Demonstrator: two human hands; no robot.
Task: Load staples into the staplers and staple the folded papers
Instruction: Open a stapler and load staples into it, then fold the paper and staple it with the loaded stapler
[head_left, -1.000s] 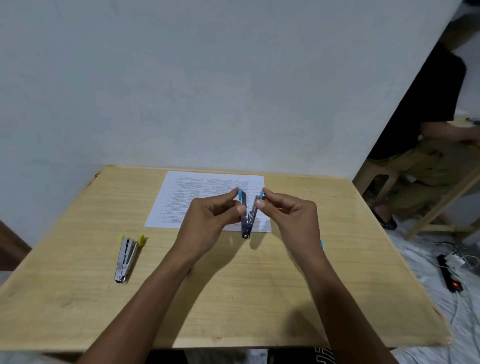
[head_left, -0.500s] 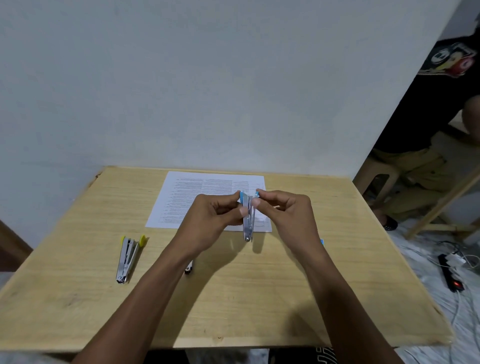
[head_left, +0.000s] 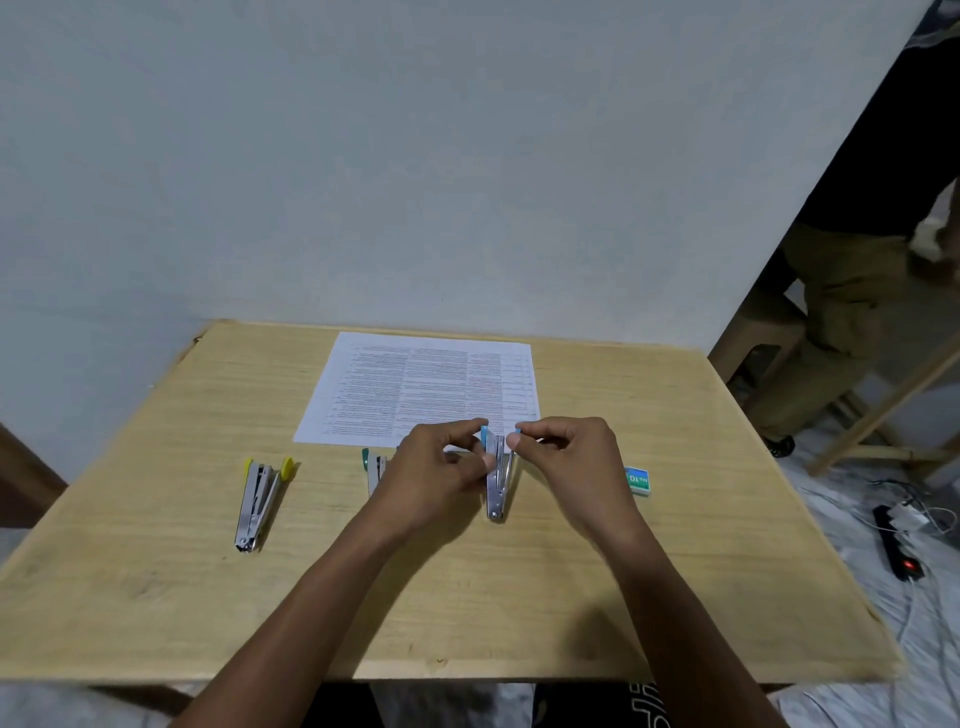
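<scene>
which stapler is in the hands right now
The blue-tipped stapler, pinched by left hand and right hand; yellow-tipped stapler and green-tipped stapler lie on the table.

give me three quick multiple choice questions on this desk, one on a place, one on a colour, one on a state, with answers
1. Where does the staple box lie?
A. on the floor
B. on the table, to the right of the right hand
C. on the printed sheet

2. What colour are the tips of the held stapler?
A. yellow
B. red
C. blue

3. How is the yellow stapler lying?
A. spread open in a V, untouched
B. standing upright
C. closed flat

Answers:
1 B: the box sits on the wood just past the right hand.
2 C: the left hand and the right hand each pinch a blue tip.
3 A: its two arms are apart and neither hand is on it.
</scene>
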